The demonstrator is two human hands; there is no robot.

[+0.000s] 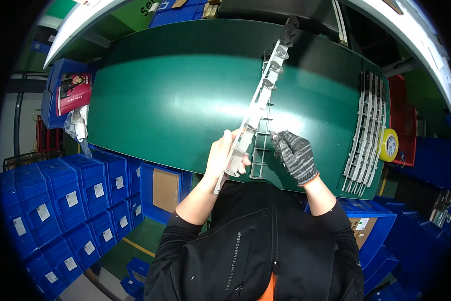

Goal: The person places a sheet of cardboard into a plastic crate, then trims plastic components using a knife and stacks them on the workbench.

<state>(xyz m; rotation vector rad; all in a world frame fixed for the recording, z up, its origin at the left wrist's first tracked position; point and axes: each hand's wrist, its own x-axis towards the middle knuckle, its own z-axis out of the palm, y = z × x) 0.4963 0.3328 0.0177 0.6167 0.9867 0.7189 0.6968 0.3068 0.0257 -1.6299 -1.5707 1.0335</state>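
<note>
My bare left hand is wrapped round the near end of a long pale-grey ribbed plastic strip. The strip slants up and away over the table, and its far end is dark. Beneath and beside it, a second ribbed strip lies on the green tabletop. My right hand, in a grey-and-black knit glove, is just right of both strips. Its thumb and fingertips are pinched together close to the ribs; whatever is between them, if anything, is too small to make out.
Several similar strips lie side by side at the table's right end, next to a yellow tape roll and a red bin. A blue box with a red packet stands at the left edge. Blue crates are stacked lower left.
</note>
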